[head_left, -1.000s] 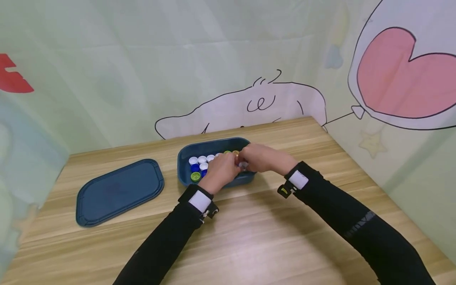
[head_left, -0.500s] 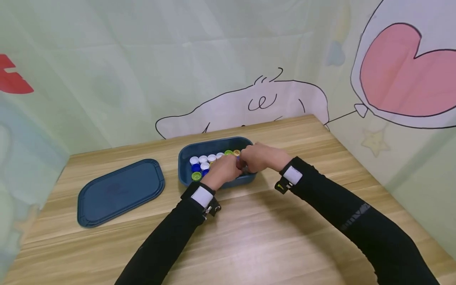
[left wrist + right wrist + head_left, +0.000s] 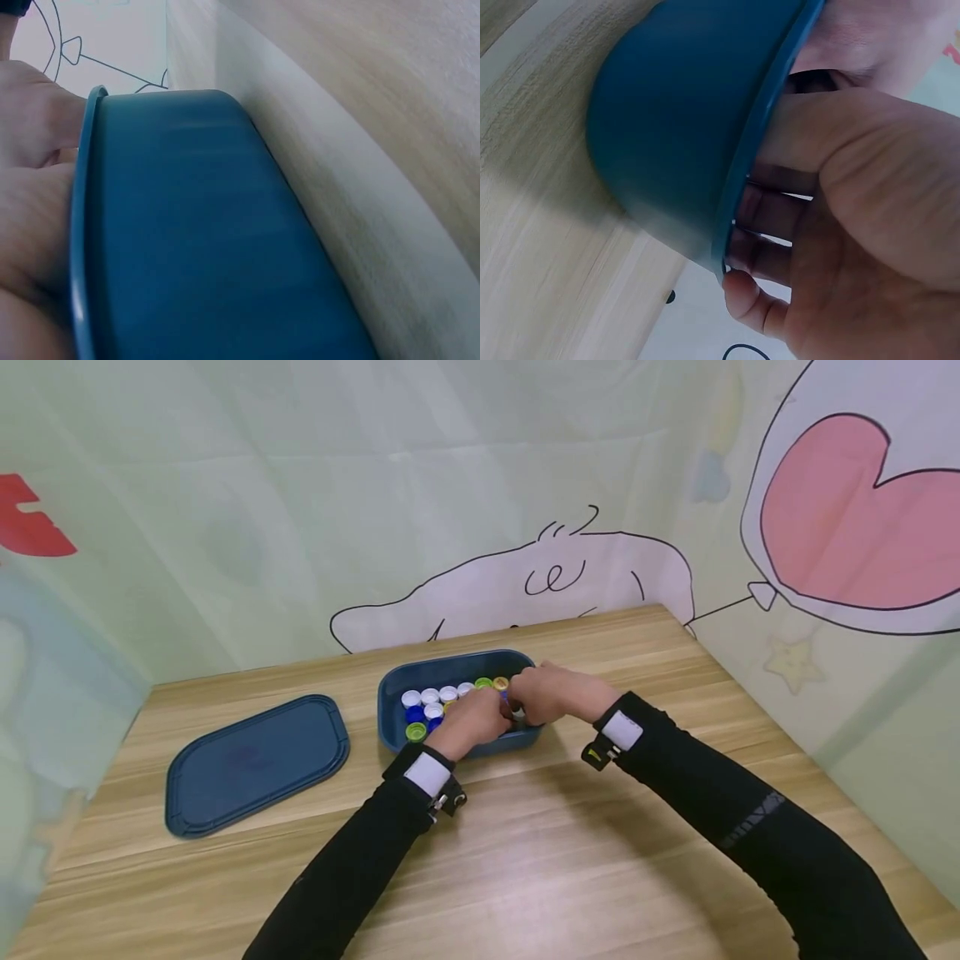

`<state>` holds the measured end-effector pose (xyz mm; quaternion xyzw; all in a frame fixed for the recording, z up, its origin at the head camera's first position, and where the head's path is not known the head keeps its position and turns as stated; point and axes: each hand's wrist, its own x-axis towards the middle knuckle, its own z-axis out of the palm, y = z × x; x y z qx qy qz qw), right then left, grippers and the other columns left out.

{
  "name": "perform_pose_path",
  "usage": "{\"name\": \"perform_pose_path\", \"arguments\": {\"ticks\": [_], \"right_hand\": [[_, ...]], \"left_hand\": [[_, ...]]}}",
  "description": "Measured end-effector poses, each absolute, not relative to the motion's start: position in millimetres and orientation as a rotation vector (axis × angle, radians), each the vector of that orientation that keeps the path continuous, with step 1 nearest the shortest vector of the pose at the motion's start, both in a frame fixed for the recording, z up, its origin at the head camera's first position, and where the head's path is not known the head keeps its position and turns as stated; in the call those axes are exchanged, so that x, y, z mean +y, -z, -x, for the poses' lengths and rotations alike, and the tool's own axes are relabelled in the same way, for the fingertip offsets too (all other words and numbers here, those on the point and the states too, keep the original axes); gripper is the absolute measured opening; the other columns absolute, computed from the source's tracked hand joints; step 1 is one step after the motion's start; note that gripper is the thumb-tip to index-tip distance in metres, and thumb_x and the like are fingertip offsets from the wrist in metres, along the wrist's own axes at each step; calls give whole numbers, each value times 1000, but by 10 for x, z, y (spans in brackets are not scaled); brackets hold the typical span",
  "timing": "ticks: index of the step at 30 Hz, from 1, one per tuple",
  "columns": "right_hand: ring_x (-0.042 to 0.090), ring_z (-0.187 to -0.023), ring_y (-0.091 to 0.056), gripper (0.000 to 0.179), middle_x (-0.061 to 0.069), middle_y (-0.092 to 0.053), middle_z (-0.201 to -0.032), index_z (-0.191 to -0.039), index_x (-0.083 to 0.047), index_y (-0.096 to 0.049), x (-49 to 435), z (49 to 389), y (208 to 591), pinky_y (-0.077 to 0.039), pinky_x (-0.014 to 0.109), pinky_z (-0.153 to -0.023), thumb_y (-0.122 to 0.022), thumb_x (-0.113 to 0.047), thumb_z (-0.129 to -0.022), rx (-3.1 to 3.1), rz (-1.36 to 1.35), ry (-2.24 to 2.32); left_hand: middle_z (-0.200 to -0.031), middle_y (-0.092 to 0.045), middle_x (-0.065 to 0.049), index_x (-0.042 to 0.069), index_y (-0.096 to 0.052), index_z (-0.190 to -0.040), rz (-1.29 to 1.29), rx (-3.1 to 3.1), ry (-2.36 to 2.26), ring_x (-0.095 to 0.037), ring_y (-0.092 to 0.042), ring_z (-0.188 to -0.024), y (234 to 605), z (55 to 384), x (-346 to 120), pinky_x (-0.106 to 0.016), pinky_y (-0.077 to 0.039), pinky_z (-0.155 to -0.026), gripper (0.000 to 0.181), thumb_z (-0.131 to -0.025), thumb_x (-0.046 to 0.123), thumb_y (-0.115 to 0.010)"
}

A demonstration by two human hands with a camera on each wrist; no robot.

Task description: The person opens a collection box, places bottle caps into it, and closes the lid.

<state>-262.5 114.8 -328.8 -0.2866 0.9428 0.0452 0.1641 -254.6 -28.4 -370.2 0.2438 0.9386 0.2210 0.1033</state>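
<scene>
A dark blue rectangular box (image 3: 420, 675) with rounded corners holds several bottle caps, among them white (image 3: 430, 695), blue (image 3: 415, 714), green (image 3: 416, 732) and orange-yellow (image 3: 501, 682) ones. My left hand (image 3: 476, 722) reaches over the near side, fingers down inside the box. Across from it, my right hand (image 3: 551, 693) comes in over the right end, its fingers bent down past the rim. The two hands nearly meet, with a whitish cap (image 3: 517, 713) beside the right fingers. The box wall hides most fingertips in both wrist views; I cannot tell whether either hand pinches a cap.
To the left of the box, a flat dark blue lid (image 3: 255, 768) lies on the wooden table (image 3: 510, 860). A printed cloth backdrop (image 3: 225, 527) rises behind the table and along its right side.
Both hands stay in the right part of the box and shift only slightly. The whitish cap by the right fingers shows more than half a second ago. Box and lid keep their places.
</scene>
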Motion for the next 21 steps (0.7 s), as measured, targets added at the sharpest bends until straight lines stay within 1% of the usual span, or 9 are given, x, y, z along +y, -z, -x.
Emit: {"name": "perform_pose_path", "arguments": {"ticks": [2, 4, 7, 10, 13, 16, 18, 21], "right_hand": [[15, -62, -43, 7, -4, -47, -66, -78, -14, -66, 1173, 2619, 3288, -37, 34, -62, -65, -10, -84, 2683, 831, -93], [14, -61, -43, 4, -4, -48, -66, -85, -13, -68, 1207, 2607, 3288, -36, 30, -56, -65, -11, -85, 2681, 856, -21], [12, -64, -48, 13, -5, -54, -71, -98, -12, -71, 1290, 2570, 3283, -40, 28, -58, -65, -12, -86, 2699, 936, 143], [10, -72, -55, 17, -5, -63, -81, -104, -11, -70, 1413, 2497, 3262, -47, 29, -67, -65, -13, -88, 2745, 1018, 291], [11, -78, -58, 16, -1, -66, -88, -102, -7, -70, 1568, 2400, 3223, -50, 32, -72, -65, -12, -88, 2812, 1094, 361], [14, -82, -61, 16, 3, -68, -92, -101, -5, -70, 1734, 2297, 3171, -50, 36, -75, -67, -12, -87, 2879, 1099, 384], [18, -84, -62, 17, 6, -68, -94, -101, -4, -70, 1842, 2233, 3144, -51, 38, -76, -67, -12, -87, 2919, 1082, 390], [21, -88, -63, 20, 9, -69, -99, -105, -3, -69, 1998, 2126, 3125, -51, 39, -79, -67, -14, -88, 2943, 1004, 397]], "left_hand": [[-57, -47, 4, 14, -66, -71, -717, 2768, -653, -12, -48, -53, 3701, 2540, -283, -25, -31, -46, 16, -87, 17, -63], [-55, -45, 4, 14, -65, -69, -713, 2769, -655, -12, -47, -51, 3697, 2533, -282, -25, -30, -45, 20, -88, 19, -63], [-53, -44, 4, 13, -66, -68, -702, 2786, -668, -13, -48, -50, 3684, 2523, -280, -26, -30, -44, 25, -90, 25, -63], [-56, -48, 3, 13, -71, -76, -713, 2792, -705, -14, -50, -53, 3665, 2504, -267, -27, -31, -46, 23, -91, 29, -62], [-69, -58, 3, 13, -73, -91, -743, 2828, -738, -14, -55, -62, 3631, 2446, -230, -27, -38, -51, 19, -91, 28, -63], [-88, -65, 1, 11, -71, -105, -781, 2896, -751, -14, -60, -78, 3583, 2352, -168, -29, -47, -63, 22, -91, 27, -63], [-98, -66, -3, 10, -68, -110, -820, 2939, -764, -15, -61, -88, 3544, 2273, -115, -32, -50, -72, 26, -91, 27, -64], [-110, -63, -4, 11, -67, -113, -896, 2986, -773, -17, -57, -102, 3483, 2137, -24, -35, -47, -85, 28, -91, 28, -64]]}}
